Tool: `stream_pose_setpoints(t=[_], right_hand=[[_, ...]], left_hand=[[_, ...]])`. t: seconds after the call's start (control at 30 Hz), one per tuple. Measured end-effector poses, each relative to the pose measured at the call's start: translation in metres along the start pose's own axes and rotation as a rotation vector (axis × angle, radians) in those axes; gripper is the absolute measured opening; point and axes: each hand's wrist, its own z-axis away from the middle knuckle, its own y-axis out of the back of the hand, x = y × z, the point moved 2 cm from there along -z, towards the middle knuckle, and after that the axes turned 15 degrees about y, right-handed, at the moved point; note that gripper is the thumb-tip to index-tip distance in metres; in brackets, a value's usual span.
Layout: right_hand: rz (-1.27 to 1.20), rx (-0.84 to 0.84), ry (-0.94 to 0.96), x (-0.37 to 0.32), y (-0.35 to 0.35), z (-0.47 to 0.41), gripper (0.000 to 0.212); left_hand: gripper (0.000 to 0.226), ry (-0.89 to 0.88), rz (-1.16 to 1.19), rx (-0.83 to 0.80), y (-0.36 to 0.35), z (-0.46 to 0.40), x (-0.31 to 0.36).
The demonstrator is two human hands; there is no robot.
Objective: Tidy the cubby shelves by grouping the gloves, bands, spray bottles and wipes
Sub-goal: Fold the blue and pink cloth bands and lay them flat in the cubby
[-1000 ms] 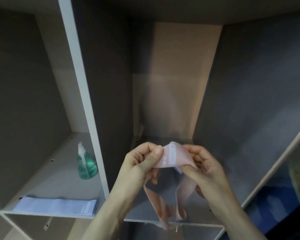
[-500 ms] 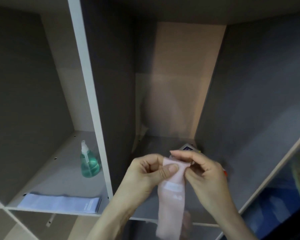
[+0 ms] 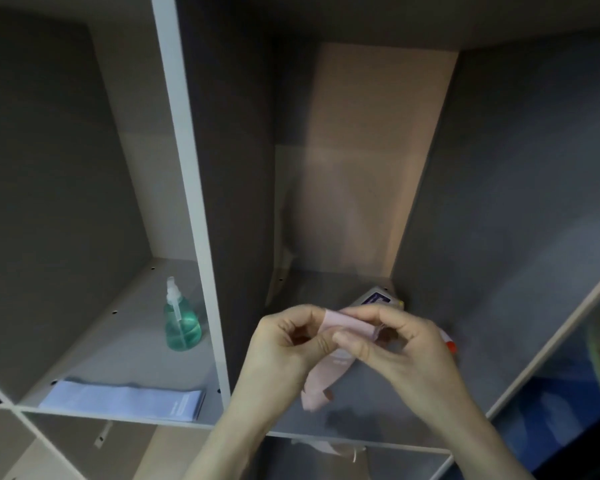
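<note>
Grey cubby shelving with white front edges fills the view; a pale back panel closes the middle compartment. In front of that compartment's floor, both hands meet on a pink band. The left hand pinches the band's upper fold between thumb and curled forefinger; the right hand pinches the same fold from the opposite side, thumb pressed beside the left thumb, remaining fingers curled. Both grips are narrow and closed on the fabric. Below the grip the band hangs slack, its lower end lying just above the compartment floor.

Directly behind the grip, at the far right corner of the same compartment, lies a small white pack with a dark blue label, partly hidden by the right fingers; its contents cannot be told. An orange cap or tip shows just beyond the right hand's knuckles.

Left of the grip, across the white upright divider, a green spray bottle with a clear pump head stands upright on the neighbouring compartment's floor. Nearer the front edge of that floor, well apart from the bottle, a pale blue band lies flat. Under the grip, below the shelf edge, a scrap of pink material hangs in the lower compartment.
</note>
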Motion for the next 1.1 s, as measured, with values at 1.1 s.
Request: stream_pose_setpoints(t=[1.1], right_hand=[[0.078,0.685,-0.042,0.055,0.080,-0.066,0.023]], left_hand=[[0.018,0.072,-0.165,-0.322,0.016,-0.032,-0.039]])
